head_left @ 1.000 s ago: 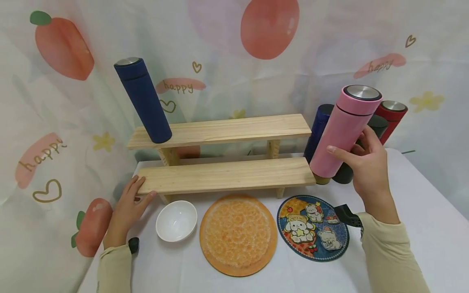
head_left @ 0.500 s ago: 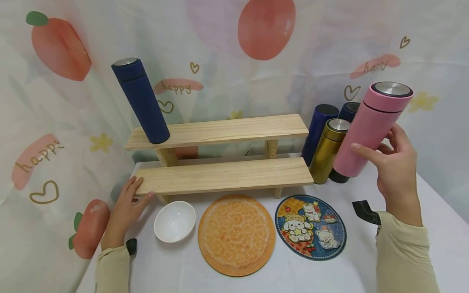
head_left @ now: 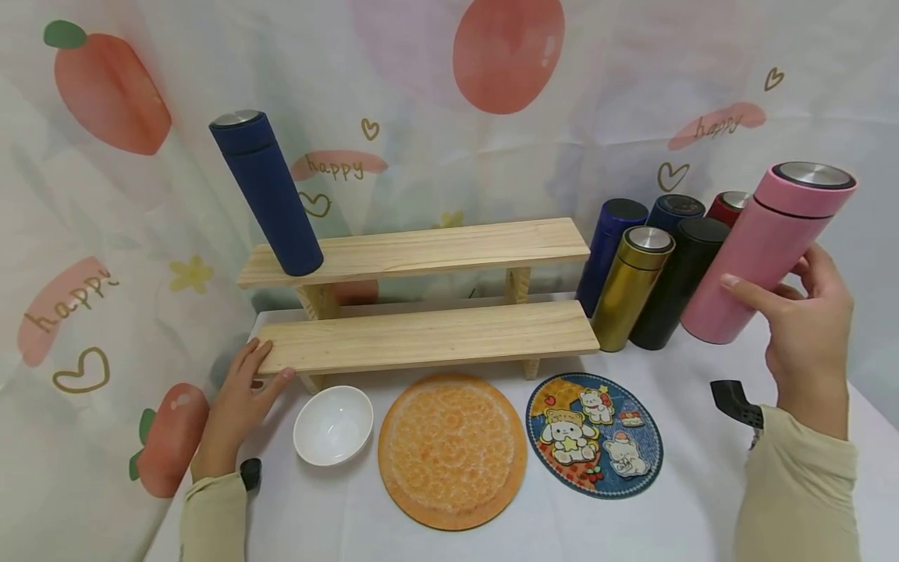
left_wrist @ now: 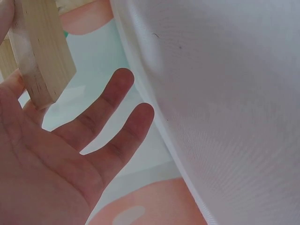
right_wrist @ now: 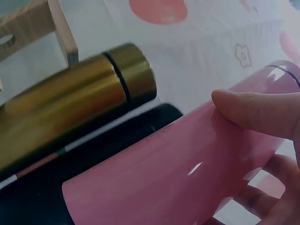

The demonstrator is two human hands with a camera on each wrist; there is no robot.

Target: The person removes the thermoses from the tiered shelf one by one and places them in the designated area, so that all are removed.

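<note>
My right hand (head_left: pixel 808 336) grips a pink thermos (head_left: pixel 772 242) with a steel-topped lid, thumb on the near side and fingers behind. The thermos is at the right end of the row of bottles, its base close to the white tabletop. In the right wrist view it overlaps a black thermos (right_wrist: pixel 117 145) beside a gold thermos (right_wrist: pixel 79 93). My left hand (head_left: pixel 235 414) holds the left end of the lower board of a two-tier wooden shelf (head_left: pixel 435 339), thumb at the front edge. Two other fingers (left_wrist: pixel 126 126) stretch out free in the left wrist view.
Blue, navy (head_left: pixel 676 211) and red (head_left: pixel 729 207) thermoses stand behind the gold and black ones. A dark blue thermos (head_left: pixel 270 199) stands on the upper board's left end. In front lie a white bowl (head_left: pixel 333 425), a round orange mat (head_left: pixel 453 453) and a cartoon mat (head_left: pixel 593 437).
My right hand has carried the pink thermos rightward, from in front of the other bottles to their right side, uncovering the gold and black ones. My left hand stays on the shelf.
</note>
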